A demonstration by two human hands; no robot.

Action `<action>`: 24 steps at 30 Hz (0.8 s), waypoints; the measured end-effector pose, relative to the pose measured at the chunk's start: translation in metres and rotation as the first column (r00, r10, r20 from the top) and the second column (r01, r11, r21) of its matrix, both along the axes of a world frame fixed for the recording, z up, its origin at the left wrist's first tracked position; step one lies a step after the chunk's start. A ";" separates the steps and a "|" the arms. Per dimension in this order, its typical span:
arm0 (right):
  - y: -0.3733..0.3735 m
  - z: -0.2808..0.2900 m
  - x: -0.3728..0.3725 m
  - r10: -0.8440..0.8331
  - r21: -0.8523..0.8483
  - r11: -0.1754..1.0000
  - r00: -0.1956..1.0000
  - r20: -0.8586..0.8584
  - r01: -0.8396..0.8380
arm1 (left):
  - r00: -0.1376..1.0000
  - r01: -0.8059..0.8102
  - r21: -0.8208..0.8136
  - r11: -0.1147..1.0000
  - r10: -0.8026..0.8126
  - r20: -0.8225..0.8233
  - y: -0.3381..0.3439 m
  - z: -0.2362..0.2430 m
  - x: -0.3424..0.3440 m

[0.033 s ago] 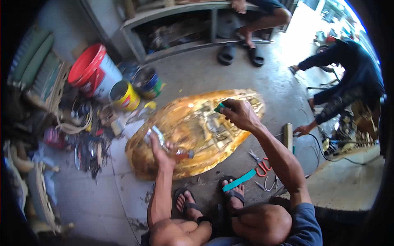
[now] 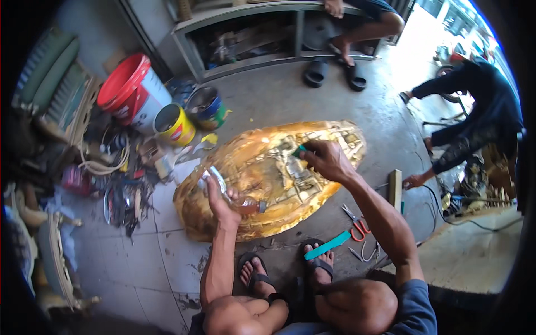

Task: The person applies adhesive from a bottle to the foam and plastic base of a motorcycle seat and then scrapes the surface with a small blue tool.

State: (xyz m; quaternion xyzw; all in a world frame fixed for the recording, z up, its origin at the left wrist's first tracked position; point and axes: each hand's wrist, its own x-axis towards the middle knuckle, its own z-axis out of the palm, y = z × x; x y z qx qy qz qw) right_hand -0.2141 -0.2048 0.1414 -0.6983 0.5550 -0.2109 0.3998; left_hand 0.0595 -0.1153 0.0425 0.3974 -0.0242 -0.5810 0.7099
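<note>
A long yellow-brown piece, shaped somewhat like a seat pad with ridges and recesses on top, lies on the floor before my feet. Over its near left part, my left hand is wrapped round a clear plastic bottle holding amber liquid. The bottle lies tilted, its dark cap pointing right. My right hand pinches a small green piece at the ridged part of the yellow piece. A teal strip lies partly across my right sandal. Beside it are scissors with orange-red handles.
A red-and-white bucket, a yellow can and a dark can stand at left, near tools. A wooden block and a cable lie right. One person sits behind; another bends at right.
My right hand has lowered slightly, bringing the green piece down to the ridged surface. The whole view has shifted a little; my left hand still holds the bottle.
</note>
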 end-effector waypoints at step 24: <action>0.067 -0.072 0.079 -0.497 0.650 0.759 0.625 0.602 -0.022 | 0.923 -0.334 0.115 0.936 0.300 0.241 0.012 -0.041 0.027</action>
